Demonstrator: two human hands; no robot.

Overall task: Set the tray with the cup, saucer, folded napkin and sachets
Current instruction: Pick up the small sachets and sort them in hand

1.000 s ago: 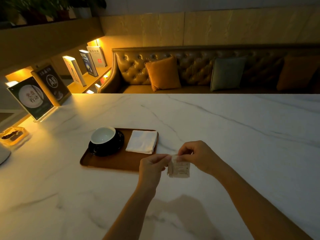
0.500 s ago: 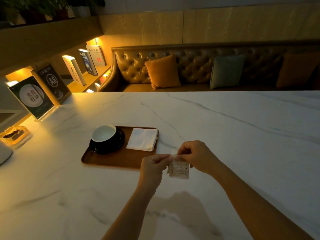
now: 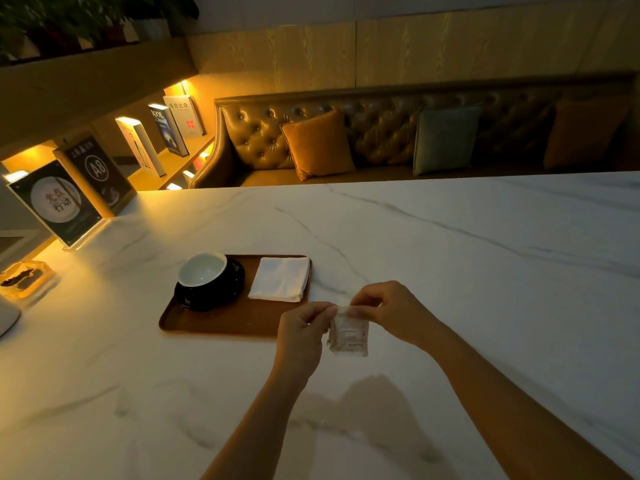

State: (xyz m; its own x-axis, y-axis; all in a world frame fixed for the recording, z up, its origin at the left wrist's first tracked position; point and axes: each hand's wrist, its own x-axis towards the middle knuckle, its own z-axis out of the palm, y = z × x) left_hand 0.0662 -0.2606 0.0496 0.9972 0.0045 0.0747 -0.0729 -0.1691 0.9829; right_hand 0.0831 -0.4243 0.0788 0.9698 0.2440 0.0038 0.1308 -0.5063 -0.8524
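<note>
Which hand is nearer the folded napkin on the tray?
Left. The left hand sits just below the folded napkin, over the tray's near right corner; the right hand is farther right, over the table, pinching the sachet.

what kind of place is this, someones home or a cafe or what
Most likely a cafe or restaurant, not a home. An acrylic table sign marked A8 stands at the marble table's edge, a long tufted leather booth bench with cushions runs behind it, and display books line a lit shelf.

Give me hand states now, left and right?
Left hand: closed, pinching the top left corner of the sachet.
Right hand: closed, pinching the same sachet's top right corner.
</note>
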